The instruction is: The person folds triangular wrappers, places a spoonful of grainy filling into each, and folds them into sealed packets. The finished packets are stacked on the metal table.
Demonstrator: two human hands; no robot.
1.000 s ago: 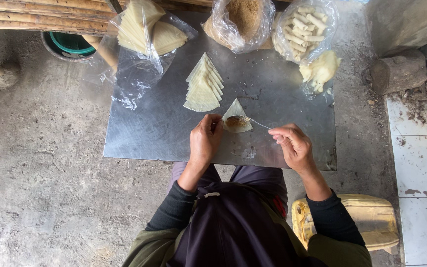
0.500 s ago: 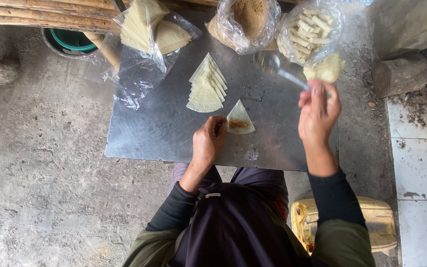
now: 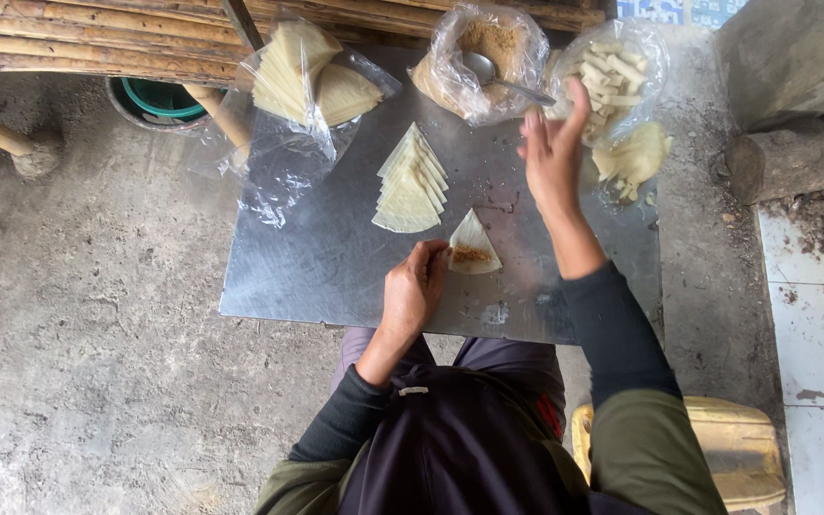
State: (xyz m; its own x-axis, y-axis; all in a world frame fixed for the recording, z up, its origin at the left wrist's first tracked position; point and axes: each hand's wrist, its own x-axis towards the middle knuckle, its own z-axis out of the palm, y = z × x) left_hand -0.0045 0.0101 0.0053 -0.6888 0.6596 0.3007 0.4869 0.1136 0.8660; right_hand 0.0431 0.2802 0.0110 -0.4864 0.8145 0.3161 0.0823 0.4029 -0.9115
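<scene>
I am pinning the filled triangular wrapper [image 3: 475, 250] on the bench [image 3: 336, 257] with my left hand's [image 3: 414, 291] fingertips; my right hand [image 3: 553, 157], open and empty, is hovering beside the spoon [image 3: 503, 78].

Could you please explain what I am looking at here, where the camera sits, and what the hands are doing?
There is no machine: a seated person works with two bare hands, and the single camera is worn on the head, looking straight down. A square grey metal sheet serves as the work surface. On it lie a fanned stack of pale triangular pastry wrappers and one single triangular wrapper with brown filling. The left hand rests its fingers on that wrapper's edge. The right hand is raised and open, holding nothing, beside a clear bag of brown filling with a metal spoon. Other clear bags hold more wrappers and pale sticks.
</scene>
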